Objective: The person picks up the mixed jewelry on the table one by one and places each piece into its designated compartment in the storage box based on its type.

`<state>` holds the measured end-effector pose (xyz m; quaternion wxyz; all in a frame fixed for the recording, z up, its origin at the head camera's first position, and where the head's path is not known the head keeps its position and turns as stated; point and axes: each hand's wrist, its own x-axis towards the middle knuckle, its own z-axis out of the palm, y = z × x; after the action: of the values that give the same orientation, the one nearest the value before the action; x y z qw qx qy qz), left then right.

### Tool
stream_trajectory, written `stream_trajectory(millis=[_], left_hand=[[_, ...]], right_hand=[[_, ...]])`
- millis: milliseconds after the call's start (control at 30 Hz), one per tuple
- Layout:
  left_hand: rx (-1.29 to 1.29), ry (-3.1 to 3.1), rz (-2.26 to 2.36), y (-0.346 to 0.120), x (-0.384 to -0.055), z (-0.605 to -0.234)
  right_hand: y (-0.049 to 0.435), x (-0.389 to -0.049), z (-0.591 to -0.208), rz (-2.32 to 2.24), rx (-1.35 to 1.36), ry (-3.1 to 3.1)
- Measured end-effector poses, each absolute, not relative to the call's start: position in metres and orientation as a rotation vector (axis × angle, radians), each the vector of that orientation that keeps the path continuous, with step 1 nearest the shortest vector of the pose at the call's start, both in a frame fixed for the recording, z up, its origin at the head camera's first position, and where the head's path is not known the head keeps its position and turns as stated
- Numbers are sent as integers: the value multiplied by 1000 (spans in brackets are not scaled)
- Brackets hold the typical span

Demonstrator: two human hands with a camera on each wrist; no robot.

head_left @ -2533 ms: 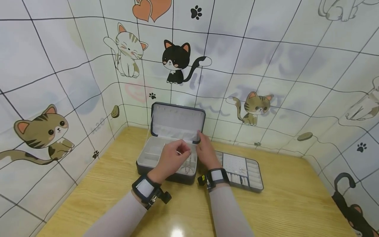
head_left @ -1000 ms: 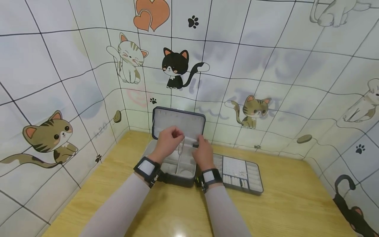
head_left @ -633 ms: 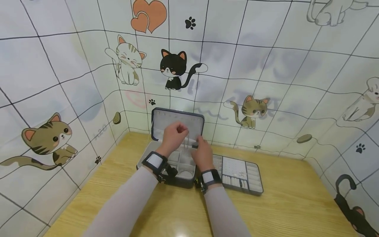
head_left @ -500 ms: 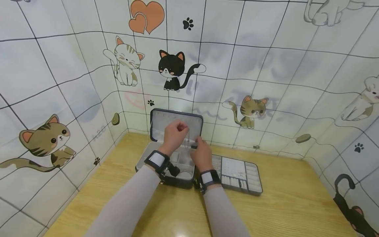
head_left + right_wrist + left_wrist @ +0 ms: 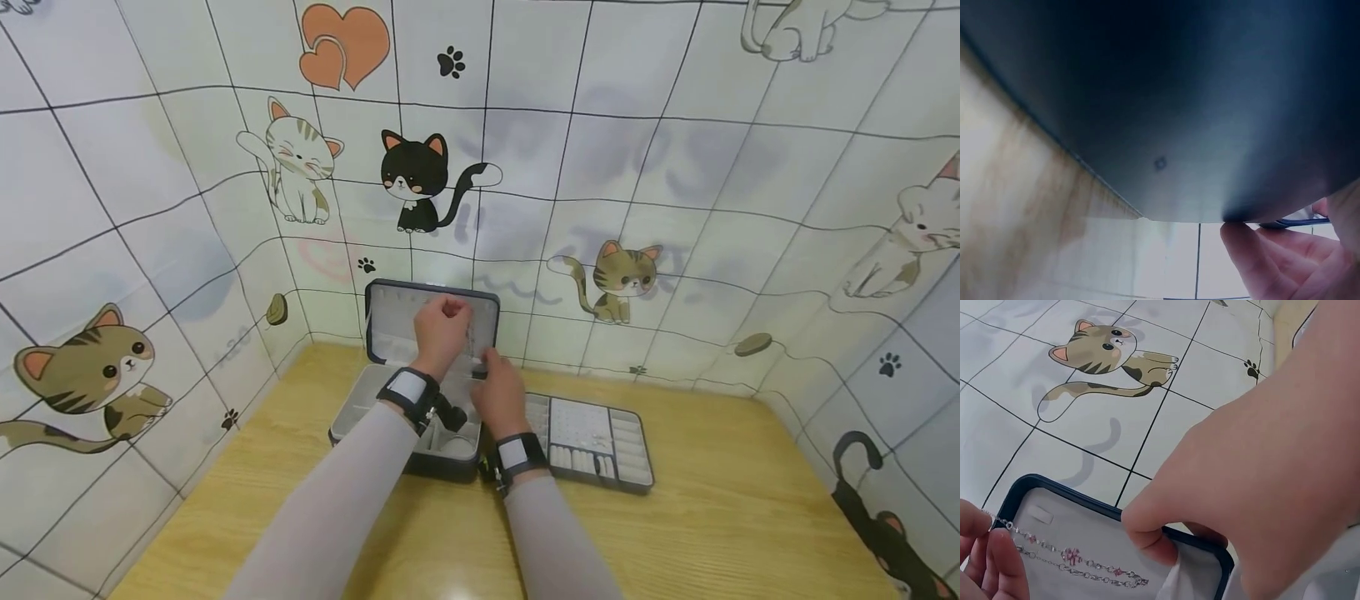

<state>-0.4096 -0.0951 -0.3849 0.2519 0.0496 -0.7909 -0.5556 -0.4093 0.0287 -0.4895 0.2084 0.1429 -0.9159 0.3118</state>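
A jewellery box (image 5: 442,468) stands with its white-lined lid (image 5: 393,321) tipped up against the wall. My left hand (image 5: 442,329) pinches a silver bracelet (image 5: 1071,557) with pink flower stones between thumb and fingertips, and the chain hangs doubled in front of the lid's lining. My right hand (image 5: 501,396) holds the lid's lower right edge, as the left wrist view shows, with one finger on the lining side. The right wrist view is mostly filled by the box's dark outer side (image 5: 1160,125), fingertips beside it.
To the right of the box lies a flat jewellery tray (image 5: 645,479) with ring rolls, a dotted pad bearing small pieces, and side slots. A round bangle-like piece (image 5: 459,443) sits in a front compartment of the box. Cat-printed wall covering (image 5: 525,150) surrounds the wooden table (image 5: 697,517).
My left hand has risen from over the box's compartments to in front of the lid, lifting the bracelet with it. My right hand stays at the lid's right edge. The head view has shifted slightly right.
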Motion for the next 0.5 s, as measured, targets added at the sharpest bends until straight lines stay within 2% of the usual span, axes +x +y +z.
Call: stream_trajectory(millis=[500], left_hand=[[278,-2024,-1549,-82,-423,-385]], right_hand=[[29,-410,-490,869,387,-2556]])
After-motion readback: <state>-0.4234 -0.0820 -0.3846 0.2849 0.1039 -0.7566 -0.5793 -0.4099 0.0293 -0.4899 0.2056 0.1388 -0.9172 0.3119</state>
